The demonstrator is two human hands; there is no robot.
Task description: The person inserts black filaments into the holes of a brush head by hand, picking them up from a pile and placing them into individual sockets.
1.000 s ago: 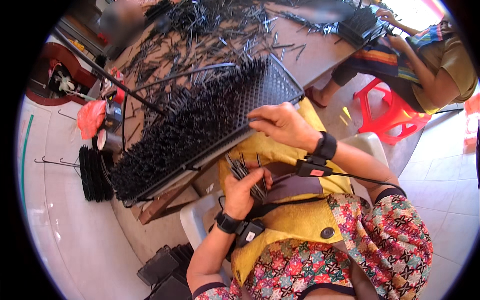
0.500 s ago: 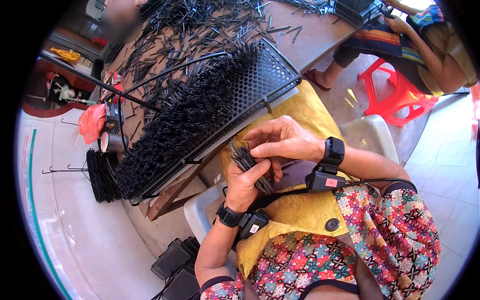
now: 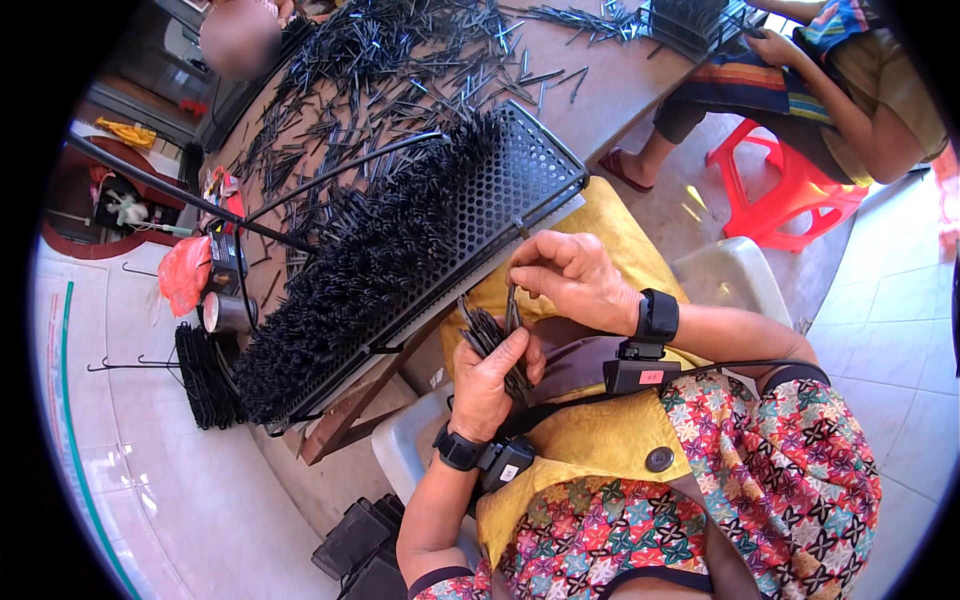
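We have the bundle of thin, dark, stick-like pieces [image 3: 481, 330] in the left hand [image 3: 484, 392], its fingers [image 3: 508, 352] wrapped round it, the thumb pressing across the front. The upper ends poke out above the thumb, and other ends show below the grip. The right hand [image 3: 585, 282] is just above, its thumb and forefinger brought narrowly together on the top of a single slim dark piece [image 3: 511, 308], which hangs nearly upright beside the bundle, its lower end near the left fingers.

We see the bundled pieces as narrow, straight and dull grey-black, fanned slightly at the top; their material we cannot tell.

Beyond the hands, along the near edge of the brown tabletop [image 3: 610, 85], lies a long black rack with a round-holed mesh surface [image 3: 525, 165]. Dark upright pieces [image 3: 345, 275] crowd most of it like coarse bristles, leaving the holes bare toward the right end. Loose dark sticks [image 3: 400, 50] are strewn behind it. Below the hands we make out a wrinkled yellow apron [image 3: 560, 445].
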